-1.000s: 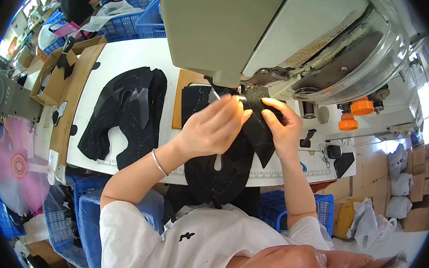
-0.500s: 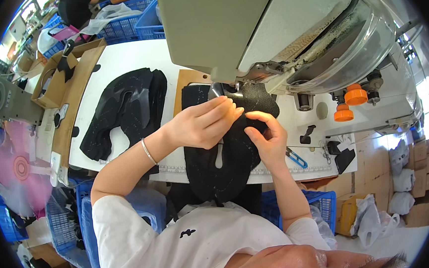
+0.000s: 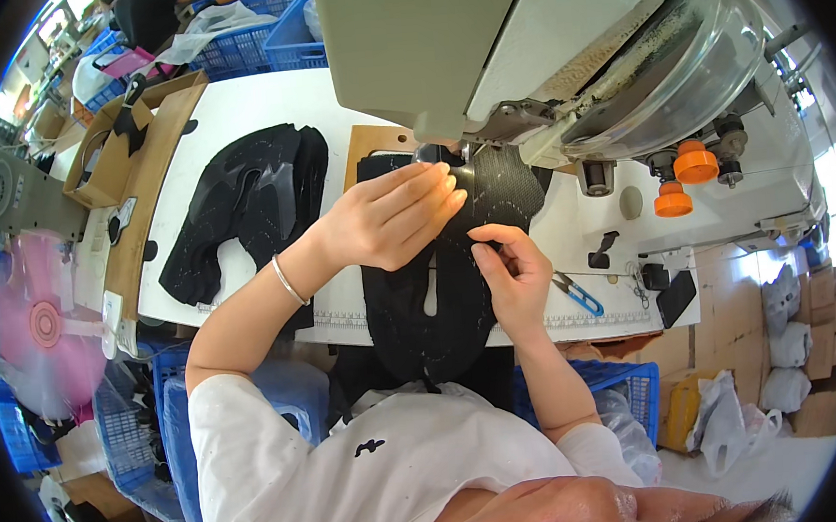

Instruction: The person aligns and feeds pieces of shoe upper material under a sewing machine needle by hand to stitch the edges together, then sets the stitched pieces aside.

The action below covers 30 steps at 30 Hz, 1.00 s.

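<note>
At a white desk [image 3: 256, 98], a person in a white short-sleeved T-shirt [image 3: 469, 442] is leaning over a black fabric piece, curved and slotted, with pale dashed lines [image 3: 401, 325], which is lying beneath the head of a large beige sewing machine [image 3: 422, 38] and is hanging slightly over the desk's front edge. A dark, coarsely woven mesh section [image 3: 507, 182] is spreading at its far right, beside the machine's working point.

The left grip [image 3: 386, 220], with a silver bangle [image 3: 288, 282] circling the wrist, is hovering or resting over the piece near that point, its fingers bunching close together; the view is hiding whether they are clasping anything. The right grip [image 3: 519, 278] is standing at the piece's right side, thumb and forefinger nearly meeting; whether they are pinching cloth, one cannot tell. The two are probably flanking the work to steady it.

Left of the piece, a stack of similar black curved pieces [image 3: 276, 169] is lying within arm's reach, presumably for convenience. Blue-handled metal snips [image 3: 583, 298] are resting on the right, likewise handy.

A printed measuring scale [image 3: 340, 322] is running along the front edge, and a small dark emblem [image 3: 369, 447] is marking the shirt; no brand name is showing legibly.
</note>
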{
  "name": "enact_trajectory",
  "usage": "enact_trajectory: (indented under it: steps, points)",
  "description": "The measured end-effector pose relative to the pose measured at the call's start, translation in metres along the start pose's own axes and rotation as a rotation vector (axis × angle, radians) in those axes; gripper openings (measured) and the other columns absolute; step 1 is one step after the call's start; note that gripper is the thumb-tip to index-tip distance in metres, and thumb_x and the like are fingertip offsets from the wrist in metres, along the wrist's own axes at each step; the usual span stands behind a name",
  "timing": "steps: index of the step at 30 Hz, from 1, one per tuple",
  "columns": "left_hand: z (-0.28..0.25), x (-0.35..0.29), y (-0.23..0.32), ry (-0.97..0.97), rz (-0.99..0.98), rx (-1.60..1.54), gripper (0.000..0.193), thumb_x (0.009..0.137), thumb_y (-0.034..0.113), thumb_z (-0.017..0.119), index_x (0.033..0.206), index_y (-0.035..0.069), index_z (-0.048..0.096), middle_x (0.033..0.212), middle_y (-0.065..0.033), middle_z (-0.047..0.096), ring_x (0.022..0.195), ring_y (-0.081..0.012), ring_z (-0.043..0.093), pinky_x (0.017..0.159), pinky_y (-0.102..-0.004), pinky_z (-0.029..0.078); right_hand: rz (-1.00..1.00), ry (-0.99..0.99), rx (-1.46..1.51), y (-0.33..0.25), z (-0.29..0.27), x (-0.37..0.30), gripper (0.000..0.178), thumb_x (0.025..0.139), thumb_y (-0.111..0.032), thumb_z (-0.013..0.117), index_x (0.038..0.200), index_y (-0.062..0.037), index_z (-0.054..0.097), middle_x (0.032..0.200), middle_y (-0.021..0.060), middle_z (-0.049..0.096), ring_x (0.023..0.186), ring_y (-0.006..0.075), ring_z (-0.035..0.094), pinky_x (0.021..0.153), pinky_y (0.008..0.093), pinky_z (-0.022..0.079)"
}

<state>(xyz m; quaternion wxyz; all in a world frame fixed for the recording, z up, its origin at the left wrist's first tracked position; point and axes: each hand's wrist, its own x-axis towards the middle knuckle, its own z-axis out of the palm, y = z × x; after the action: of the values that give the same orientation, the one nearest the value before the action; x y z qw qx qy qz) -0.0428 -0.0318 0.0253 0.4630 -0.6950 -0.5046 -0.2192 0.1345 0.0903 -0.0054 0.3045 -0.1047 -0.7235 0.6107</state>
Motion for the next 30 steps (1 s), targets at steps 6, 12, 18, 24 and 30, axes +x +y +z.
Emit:
enact_trajectory:
  steps: [6,12,18,24,30]
  points:
    - [0.001,0.001,-0.007,-0.026,-0.064,-0.054,0.031,0.069,0.005,0.067,0.098,-0.001,0.073,0.100,-0.0100,0.069,0.097,-0.0257,0.069,0.087,-0.0349,0.060,-0.034,0.048,0.024,0.000,0.007,0.008,0.014,0.092,-0.002,0.065,0.106,-0.0018,0.069,0.076,-0.0056,0.059,0.063,-0.0015,0.042,0.055,0.0163,0.031]
    - [0.004,-0.002,-0.020,-0.029,-0.162,-0.197,0.040,0.065,0.002,0.073,0.105,0.001,0.071,0.101,-0.0093,0.070,0.097,-0.0260,0.069,0.082,-0.0353,0.058,-0.047,0.053,0.052,0.001,0.012,0.022,0.014,0.093,-0.003,0.064,0.106,-0.0015,0.069,0.077,-0.0071,0.057,0.064,-0.0019,0.042,0.056,0.0159,0.031]
    - [0.003,-0.001,-0.022,-0.088,-0.366,-0.337,0.032,0.068,0.005,0.072,0.100,0.002,0.071,0.101,-0.0091,0.070,0.090,-0.0261,0.068,0.085,-0.0370,0.055,-0.026,0.081,0.017,-0.001,0.012,0.040,0.013,0.094,-0.006,0.064,0.104,-0.0012,0.070,0.072,-0.0091,0.054,0.061,-0.0020,0.039,0.054,0.0166,0.029]
    - [0.019,0.000,-0.017,-0.029,-0.725,-0.506,0.015,0.081,0.005,0.068,0.095,0.000,0.070,0.091,-0.0122,0.070,0.086,-0.0268,0.069,0.079,-0.0339,0.053,-0.030,0.106,-0.008,-0.001,0.009,0.043,0.014,0.093,-0.006,0.065,0.104,-0.0019,0.072,0.070,-0.0084,0.055,0.062,-0.0020,0.042,0.054,0.0178,0.031]
    - [0.045,0.012,-0.021,0.069,-1.504,-0.855,0.021,0.092,0.015,0.059,0.101,-0.002,0.067,0.089,-0.0081,0.068,0.084,-0.0157,0.062,0.075,-0.0314,0.049,-0.045,0.084,-0.104,-0.004,0.005,0.035,0.014,0.091,-0.007,0.066,0.103,-0.0016,0.072,0.074,-0.0027,0.064,0.065,0.0010,0.051,0.059,0.0187,0.040]
